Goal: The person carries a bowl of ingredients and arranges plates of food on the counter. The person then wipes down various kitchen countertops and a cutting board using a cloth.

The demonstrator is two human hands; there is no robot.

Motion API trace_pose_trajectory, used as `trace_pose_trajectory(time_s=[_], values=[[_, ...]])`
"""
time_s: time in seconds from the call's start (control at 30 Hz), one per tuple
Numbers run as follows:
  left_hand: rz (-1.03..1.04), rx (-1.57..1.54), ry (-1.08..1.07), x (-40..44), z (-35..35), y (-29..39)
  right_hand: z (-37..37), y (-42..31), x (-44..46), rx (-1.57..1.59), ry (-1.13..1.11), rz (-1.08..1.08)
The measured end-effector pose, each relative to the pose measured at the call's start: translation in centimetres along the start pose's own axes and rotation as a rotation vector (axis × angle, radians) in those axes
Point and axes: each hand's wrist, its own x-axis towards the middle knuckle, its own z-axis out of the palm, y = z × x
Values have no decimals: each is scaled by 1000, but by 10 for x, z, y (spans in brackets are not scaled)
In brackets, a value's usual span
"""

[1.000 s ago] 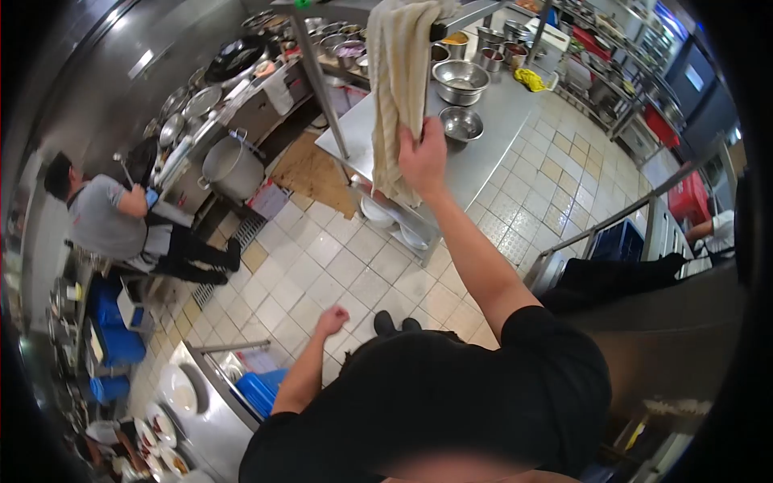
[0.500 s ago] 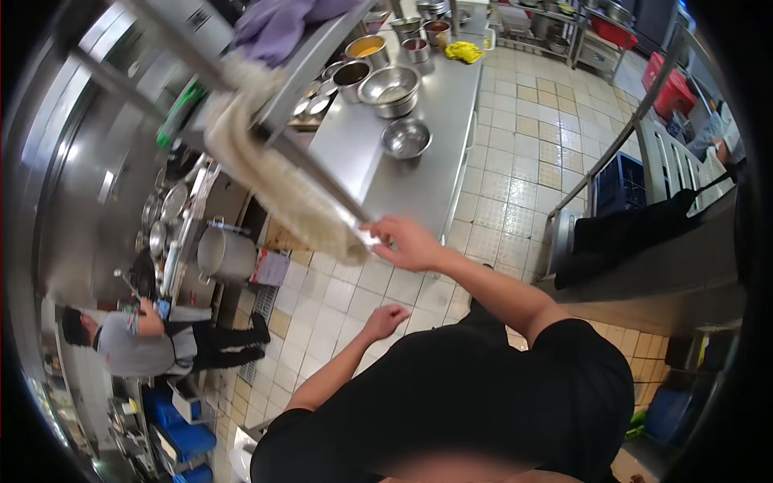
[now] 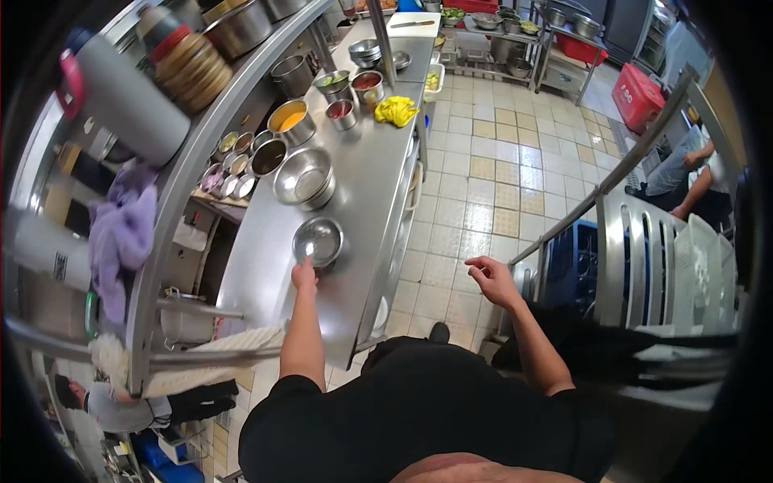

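My left hand (image 3: 304, 276) reaches to the steel table (image 3: 346, 282) and its fingers are closed at the near rim of a small metal bowl (image 3: 318, 241). The bowl stands upright and looks empty; part of the grip is hidden. Behind it sit larger stacked metal bowls (image 3: 303, 179). Over the tiled floor, right of the table, my right hand (image 3: 493, 281) hangs in the air with loosely bent fingers apart, holding nothing.
Metal pots, one with orange liquid (image 3: 291, 121), and a yellow cloth (image 3: 396, 111) occupy the table's far part. A shelf (image 3: 181, 173) with a purple cloth (image 3: 122, 237) runs along the left. A rack (image 3: 636, 258) stands right. Co-workers are at left (image 3: 129, 406) and right (image 3: 696, 181).
My right hand has left the shelf rail with the pale towel and moved right. My left hand has come forward to the small bowl. The view has shifted toward the table.
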Motion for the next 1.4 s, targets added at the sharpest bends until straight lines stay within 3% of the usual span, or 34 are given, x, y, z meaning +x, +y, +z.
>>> trace_pose_trajectory(time_s=[0.13,0.2,0.33,0.37,0.47,0.7,0.8,0.87,1.03,1.07,1.1,1.17,1.23,1.33,1.37,1.4], values=[[-23,-178,99,-38,47,14,-25,32,53,72,48,17],[-27,-298,40,-42,82,-1,-30,38,75,68,4,61],[-370,-611,-425,-63,173,13,-42,52,132,41,-125,162],[-477,-681,-419,-83,197,55,-47,61,151,25,-158,204],[-460,-775,-544,-46,276,125,-67,84,218,-41,-221,292],[202,-884,-532,111,405,387,-121,92,366,-146,-109,356],[239,-862,-409,182,455,476,-129,91,421,-262,-124,355],[142,-804,-294,226,488,520,-125,71,461,-394,-184,332],[63,-643,-306,304,550,578,-79,46,580,-548,-321,-117],[100,-632,-300,308,559,587,-68,30,604,-547,-314,-389],[132,-620,-291,307,566,591,-55,16,633,-503,-481,-494],[190,-630,-193,292,580,589,-27,0,673,-539,-427,-889],[309,-747,-149,275,588,569,-7,-8,716,-550,-417,-1060],[347,-680,41,214,585,543,-9,6,776,-704,-779,-1005],[330,-673,110,193,583,530,12,31,789,-732,-791,-1042],[318,-589,145,173,577,517,2,35,799,-605,-882,-1011]])
